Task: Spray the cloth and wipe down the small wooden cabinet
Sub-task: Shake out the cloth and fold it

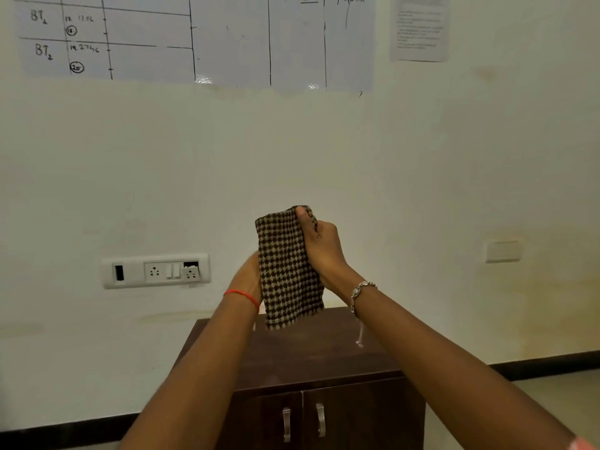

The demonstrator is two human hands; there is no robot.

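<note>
A brown-and-cream checked cloth (287, 271) hangs folded in the air above the small dark wooden cabinet (311, 358). My right hand (321, 248) grips its upper right edge, thumb on top. My left hand (250, 277) holds the cloth's left side from behind, mostly hidden by the fabric. The cabinet stands against the wall, with two doors and two metal handles (303, 422) at the front. No spray bottle is in sight.
A white switch and socket panel (156, 271) sits on the wall to the left. Paper charts (194, 37) hang on the wall above. A dark skirting strip (545, 365) runs along the floor.
</note>
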